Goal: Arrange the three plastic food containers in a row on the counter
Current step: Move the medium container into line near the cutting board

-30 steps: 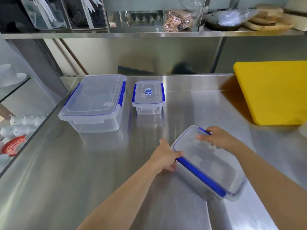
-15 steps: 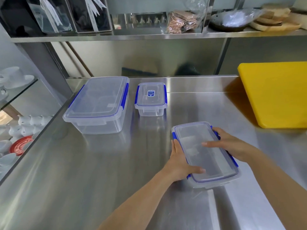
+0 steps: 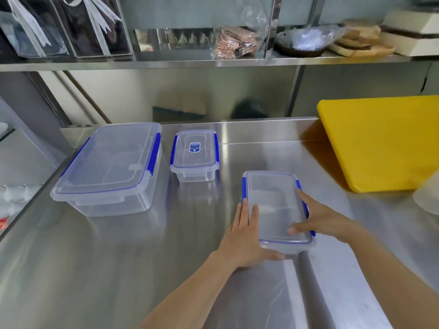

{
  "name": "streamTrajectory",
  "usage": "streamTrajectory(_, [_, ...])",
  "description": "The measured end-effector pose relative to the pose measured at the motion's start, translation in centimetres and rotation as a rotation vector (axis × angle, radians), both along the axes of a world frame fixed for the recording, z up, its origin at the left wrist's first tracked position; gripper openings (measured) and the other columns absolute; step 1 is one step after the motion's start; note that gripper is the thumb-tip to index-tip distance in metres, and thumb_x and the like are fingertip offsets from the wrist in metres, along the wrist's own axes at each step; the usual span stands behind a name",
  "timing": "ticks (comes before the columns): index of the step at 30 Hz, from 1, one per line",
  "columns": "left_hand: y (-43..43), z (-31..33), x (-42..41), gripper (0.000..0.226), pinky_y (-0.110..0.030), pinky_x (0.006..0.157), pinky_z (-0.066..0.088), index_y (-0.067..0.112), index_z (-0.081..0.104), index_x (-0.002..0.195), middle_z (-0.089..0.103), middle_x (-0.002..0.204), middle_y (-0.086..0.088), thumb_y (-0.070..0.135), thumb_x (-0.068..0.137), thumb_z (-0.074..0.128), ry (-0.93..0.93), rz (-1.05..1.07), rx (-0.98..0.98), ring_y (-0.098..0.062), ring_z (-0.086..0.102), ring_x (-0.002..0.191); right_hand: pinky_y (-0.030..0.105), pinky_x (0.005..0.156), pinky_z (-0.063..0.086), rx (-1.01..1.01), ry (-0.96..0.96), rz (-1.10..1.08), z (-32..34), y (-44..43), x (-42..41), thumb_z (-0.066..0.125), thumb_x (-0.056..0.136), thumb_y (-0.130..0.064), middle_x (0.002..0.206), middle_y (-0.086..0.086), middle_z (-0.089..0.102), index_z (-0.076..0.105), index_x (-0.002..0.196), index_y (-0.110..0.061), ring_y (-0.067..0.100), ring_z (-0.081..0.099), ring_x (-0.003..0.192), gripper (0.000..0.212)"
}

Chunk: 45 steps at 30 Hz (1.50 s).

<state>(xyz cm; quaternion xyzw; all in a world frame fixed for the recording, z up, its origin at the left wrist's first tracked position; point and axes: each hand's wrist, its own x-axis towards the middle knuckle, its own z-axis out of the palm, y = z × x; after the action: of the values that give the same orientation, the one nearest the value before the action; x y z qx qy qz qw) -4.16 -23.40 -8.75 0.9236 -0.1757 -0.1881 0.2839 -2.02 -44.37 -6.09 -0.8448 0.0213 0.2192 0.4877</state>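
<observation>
Three clear plastic containers with blue clips are on the steel counter [image 3: 118,269]. The large container [image 3: 111,167] stands at the back left. To its right is the small container [image 3: 194,154] with a blue label on its lid. The medium container [image 3: 273,205] is nearer me, right of centre, its long side pointing away from me. My left hand [image 3: 244,236] presses flat against its left side, thumb under the near corner. My right hand [image 3: 320,217] grips its right side, thumb lying on the lid.
A thick yellow cutting board [image 3: 384,141] lies at the right, close to the medium container. A steel shelf [image 3: 213,61] with bags and boards runs above the counter's back. White cups [image 3: 14,195] sit below the counter's left edge.
The medium container has turned from a diagonal to lengthwise and moved away from me toward the small container. Both hands have moved with it.
</observation>
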Motion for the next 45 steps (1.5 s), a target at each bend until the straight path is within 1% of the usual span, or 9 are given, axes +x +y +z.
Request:
streamTrajectory(5, [-0.3,-0.4,4.1,0.107,-0.036,0.119,0.008,0.017,-0.006,0.151,-0.019,0.160,-0.005,0.053,0.079,0.064,-0.081,0.080,-0.039,-0.018,-0.016,0.147,0.011,0.043,0.044,-0.112,-0.113,-0.261,-1.5,0.8,3.2,0.079,0.068,-0.029,0.087,-0.020,0.050,0.040,0.111,-0.033,0.006,0.054,0.075,0.058])
streamTrajectory(10, [-0.6,-1.2,8.9,0.095,-0.036,0.117,0.024,0.022,0.011,0.150,0.006,0.156,-0.006,0.054,0.078,0.065,-0.156,0.195,-0.029,-0.022,0.010,0.144,0.016,0.048,0.044,-0.163,-0.176,-0.319,-2.7,1.5,7.8,0.066,0.080,-0.036,0.085,-0.015,0.050,0.041,0.127,-0.022,0.008,0.053,0.068,0.055])
streamTrajectory(15, [-1.0,-1.7,13.8,0.074,-0.034,0.112,0.028,0.023,0.023,0.147,0.024,0.148,-0.005,0.052,0.087,0.054,-0.296,0.264,0.045,-0.022,0.022,0.137,0.048,0.061,0.059,-0.271,-0.202,-0.299,-2.7,2.4,13.5,0.053,0.086,-0.043,0.111,0.010,0.058,0.038,0.128,-0.021,0.030,0.060,0.083,0.049])
streamTrajectory(24, [-1.6,-2.2,19.4,0.070,-0.037,0.105,0.038,0.025,0.036,0.137,0.031,0.142,-0.002,0.055,0.080,0.061,-0.319,0.355,0.013,-0.022,0.033,0.129,0.043,0.083,0.053,-0.380,-0.282,-0.270,-4.5,2.2,20.5,0.039,0.093,-0.044,0.117,0.015,0.056,0.028,0.140,-0.017,0.029,0.057,0.098,0.055])
streamTrajectory(27, [-2.0,-2.6,19.4,0.075,-0.036,0.106,0.039,0.026,0.034,0.137,0.027,0.143,0.001,0.054,0.076,0.066,-0.284,0.373,-0.060,-0.020,0.032,0.130,0.039,0.082,0.049,-0.269,-0.303,-0.311,-4.7,2.1,20.6,0.044,0.092,-0.042,0.120,0.011,0.056,0.031,0.139,-0.018,0.025,0.056,0.099,0.054])
streamTrajectory(30, [-2.1,-2.6,19.2,0.088,-0.035,0.111,0.035,0.024,0.026,0.143,0.026,0.143,0.009,0.047,0.072,0.073,-0.122,0.494,-0.366,-0.014,0.029,0.133,0.029,0.070,0.054,-0.019,-0.354,-0.432,-4.8,2.5,20.0,0.056,0.085,-0.043,0.113,0.002,0.058,0.042,0.127,-0.022,0.020,0.059,0.097,0.049])
streamTrajectory(33, [-2.2,-1.9,19.4,0.067,-0.034,0.108,0.036,0.025,0.030,0.143,0.038,0.134,0.017,0.042,0.086,0.061,0.080,0.666,-0.663,-0.012,0.040,0.132,0.020,0.067,0.049,0.101,-0.367,-0.450,-4.7,2.9,19.4,0.060,0.085,-0.036,0.111,-0.004,0.056,0.043,0.127,-0.025,0.014,0.057,0.097,0.048])
streamTrajectory(36, [-2.9,-1.7,19.5,0.045,-0.038,0.105,0.044,0.024,0.042,0.135,0.055,0.132,0.004,0.031,0.092,0.054,0.095,0.664,-0.665,-0.017,0.053,0.122,0.029,0.080,0.050,0.106,-0.351,-0.432,-4.8,2.4,19.2,0.059,0.087,-0.030,0.116,-0.003,0.053,0.039,0.133,-0.022,0.016,0.054,0.103,0.051])
streamTrajectory(45, [-11.9,-1.1,19.6,0.056,-0.037,0.106,0.039,0.016,0.036,0.141,0.048,0.141,-0.004,0.036,0.091,0.051,0.070,0.606,-0.485,-0.025,0.049,0.126,0.036,0.084,0.042,-0.168,-0.368,-0.598,-4.4,-5.4,18.1,0.052,0.090,-0.035,0.129,0.013,0.055,0.040,0.135,-0.015,0.031,0.054,0.109,0.051])
